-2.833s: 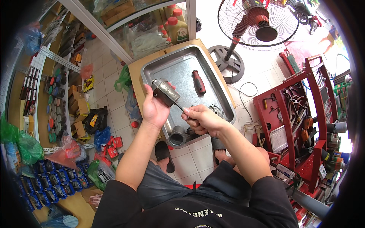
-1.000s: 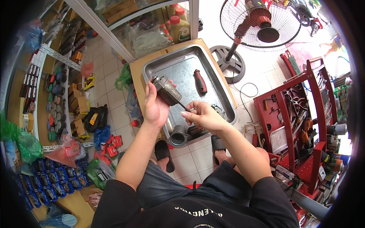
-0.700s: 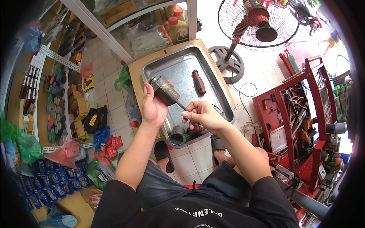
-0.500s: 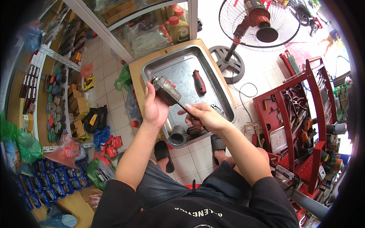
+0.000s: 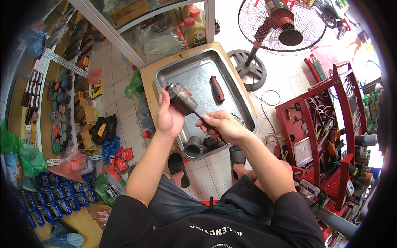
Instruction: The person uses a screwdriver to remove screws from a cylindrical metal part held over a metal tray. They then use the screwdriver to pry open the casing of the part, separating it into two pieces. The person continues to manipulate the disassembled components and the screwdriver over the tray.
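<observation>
My left hand (image 5: 169,119) is wrapped around a worn grey cylindrical metal part (image 5: 182,99) that looks like a small motor, held tilted above the tray with its narrow shaft end up and to the left. A thin dark rod-like tool (image 5: 196,113) sits in the closed fingers of my right hand (image 5: 223,126). Its tip meets the lower right end of the metal part; I cannot make out the exact contact or the tool's kind. Beneath both hands lies a metal tray (image 5: 188,68). In it are a red-and-black handled tool (image 5: 216,89) and a grey metal housing with a round opening (image 5: 193,149).
Cardboard (image 5: 148,78) lies under the tray. A standing fan (image 5: 285,29) is at the far right, above a red tool chest (image 5: 302,124) full of pliers. Shelves of parts (image 5: 58,111) line the left, and a glass cabinet (image 5: 165,33) holds bottles.
My right hand has shifted slightly upward and its fingers have curled in closer around the tool. The left hand and the metal part stay almost still.
</observation>
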A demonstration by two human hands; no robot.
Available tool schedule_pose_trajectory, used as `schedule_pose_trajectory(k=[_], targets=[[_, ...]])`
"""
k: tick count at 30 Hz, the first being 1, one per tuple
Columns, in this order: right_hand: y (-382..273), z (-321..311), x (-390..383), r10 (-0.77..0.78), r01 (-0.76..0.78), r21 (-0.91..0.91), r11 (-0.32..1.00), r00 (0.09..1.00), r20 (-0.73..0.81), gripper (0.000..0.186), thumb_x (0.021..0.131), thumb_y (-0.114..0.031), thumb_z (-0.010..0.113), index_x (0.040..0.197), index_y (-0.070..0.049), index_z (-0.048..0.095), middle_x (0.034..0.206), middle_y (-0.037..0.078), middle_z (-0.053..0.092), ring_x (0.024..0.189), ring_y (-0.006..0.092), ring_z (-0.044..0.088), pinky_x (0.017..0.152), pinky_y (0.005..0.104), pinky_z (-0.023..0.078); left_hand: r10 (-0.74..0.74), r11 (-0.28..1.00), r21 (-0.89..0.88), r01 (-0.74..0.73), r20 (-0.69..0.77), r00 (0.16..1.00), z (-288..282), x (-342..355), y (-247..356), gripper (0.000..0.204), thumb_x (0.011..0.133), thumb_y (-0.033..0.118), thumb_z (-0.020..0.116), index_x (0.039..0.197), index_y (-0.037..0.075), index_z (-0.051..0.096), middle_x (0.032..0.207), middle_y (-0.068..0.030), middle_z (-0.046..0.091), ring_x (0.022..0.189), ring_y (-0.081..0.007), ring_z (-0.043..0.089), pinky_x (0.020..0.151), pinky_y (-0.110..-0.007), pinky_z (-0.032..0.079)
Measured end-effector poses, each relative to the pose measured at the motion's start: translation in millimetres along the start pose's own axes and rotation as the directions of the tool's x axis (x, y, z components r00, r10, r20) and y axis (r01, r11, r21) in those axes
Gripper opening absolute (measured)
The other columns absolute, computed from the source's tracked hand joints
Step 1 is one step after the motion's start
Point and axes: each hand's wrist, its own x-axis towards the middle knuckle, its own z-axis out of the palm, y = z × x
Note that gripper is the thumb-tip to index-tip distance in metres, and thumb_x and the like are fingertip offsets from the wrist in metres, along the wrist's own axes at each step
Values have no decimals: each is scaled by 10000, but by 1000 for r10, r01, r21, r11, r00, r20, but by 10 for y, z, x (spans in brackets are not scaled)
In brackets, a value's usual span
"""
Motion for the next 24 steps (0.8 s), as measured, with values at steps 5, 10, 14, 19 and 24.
schedule_pose_trajectory(k=[5, 10, 14, 19, 24], targets=[[2, 83, -35, -130, 103, -341, 934, 990, -58, 343, 1075, -299, 581, 1171, 30, 596, 838, 50, 621, 590, 62, 476, 511, 230, 355, -9, 1000, 1, 9, -1, 1000, 15, -21, -20, 510, 1069, 539, 433, 1324, 110, 537, 1265, -158, 627, 1216, -333, 593, 1069, -520, 476], [-47, 35, -45, -8, 7, -105, 994, 1000, -5, 278, 1031, -214, 658, 1152, 25, 585, 863, 56, 637, 594, 74, 487, 527, 233, 400, -38, 999, -12, 39, 34, 999, 4, -24, -12, 511, 1074, 537, 425, 1329, 109, 536, 1266, -160, 627, 1218, -334, 594, 1068, -526, 478], [64, -24, 38, -32, 32, 8, 999, 999, -8, 269, 972, -132, 736, 1131, 18, 579, 855, 41, 638, 598, 67, 492, 526, 227, 403, -34, 999, -13, 34, 13, 999, 5, 0, -15, 507, 1074, 537, 424, 1329, 113, 537, 1265, -163, 628, 1214, -337, 598, 1060, -527, 485], [-47, 119, -41, -82, 47, -266, 963, 989, -122, 249, 971, -117, 733, 1129, 22, 601, 841, 16, 616, 631, 64, 512, 546, 231, 412, -40, 999, -3, 40, 14, 999, 1, -33, 5, 505, 1072, 538, 428, 1326, 115, 536, 1263, -166, 629, 1210, -339, 600, 1057, -528, 489], [-11, 50, -30, -71, 50, -211, 976, 993, -95, 279, 1021, -183, 655, 1181, 45, 633, 866, 27, 610, 622, 78, 516, 560, 213, 413, -48, 999, -5, 48, 36, 998, 5, -18, -33, 507, 1071, 539, 429, 1327, 115, 536, 1264, -167, 628, 1211, -339, 600, 1060, -530, 487]])
